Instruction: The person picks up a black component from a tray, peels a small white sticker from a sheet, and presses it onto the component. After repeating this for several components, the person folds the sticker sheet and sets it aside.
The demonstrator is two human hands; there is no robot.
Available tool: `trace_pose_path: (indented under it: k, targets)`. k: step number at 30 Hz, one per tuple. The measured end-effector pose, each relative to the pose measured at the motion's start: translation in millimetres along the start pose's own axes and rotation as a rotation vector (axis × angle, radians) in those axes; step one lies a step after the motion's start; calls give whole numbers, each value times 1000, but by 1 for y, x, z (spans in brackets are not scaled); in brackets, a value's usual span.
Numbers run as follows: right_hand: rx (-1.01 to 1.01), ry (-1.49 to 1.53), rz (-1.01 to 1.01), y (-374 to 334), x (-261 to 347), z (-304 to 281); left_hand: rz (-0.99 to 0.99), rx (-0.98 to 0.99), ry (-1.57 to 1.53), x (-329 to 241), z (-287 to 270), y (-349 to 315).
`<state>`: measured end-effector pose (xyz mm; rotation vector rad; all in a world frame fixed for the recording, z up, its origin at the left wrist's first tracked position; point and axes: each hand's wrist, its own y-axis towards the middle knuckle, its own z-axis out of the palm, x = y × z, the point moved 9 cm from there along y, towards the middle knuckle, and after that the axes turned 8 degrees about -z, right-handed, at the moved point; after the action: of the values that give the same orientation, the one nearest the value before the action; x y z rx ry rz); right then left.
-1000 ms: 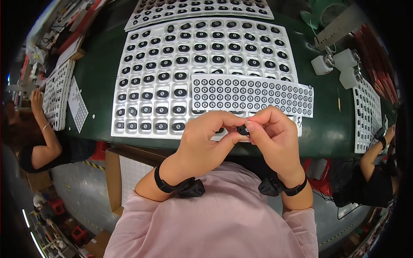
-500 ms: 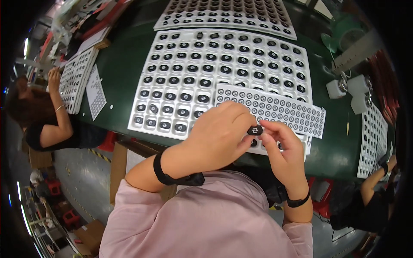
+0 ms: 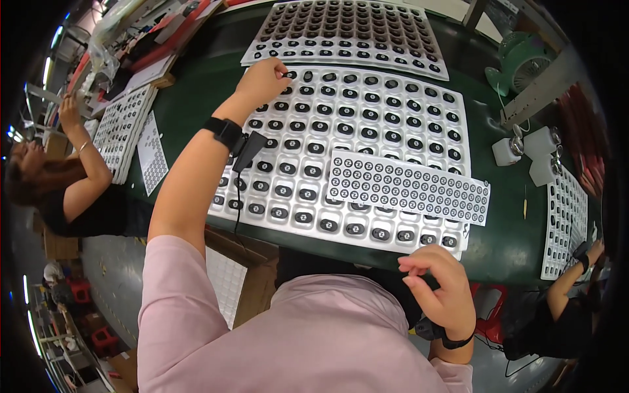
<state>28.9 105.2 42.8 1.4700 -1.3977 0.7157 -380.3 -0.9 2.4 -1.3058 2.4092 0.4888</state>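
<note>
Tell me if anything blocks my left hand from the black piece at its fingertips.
Nothing visible does: the left hand is right at the black piece, at the far row of the tray. The sticker sheet lies well clear.

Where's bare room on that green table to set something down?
Bare table: right of the middle tray, short of the white containers; and left, between the patterned sheet and the left forearm. Crowded: the tray, lined with black pieces and partly under a sticker sheet.
</note>
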Motion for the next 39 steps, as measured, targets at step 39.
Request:
trace_pose_path:
  k: [39]
  targets:
    - [-353, -338, 224, -16, -62, -119, 188, -14, -266, -52, -9, -1]
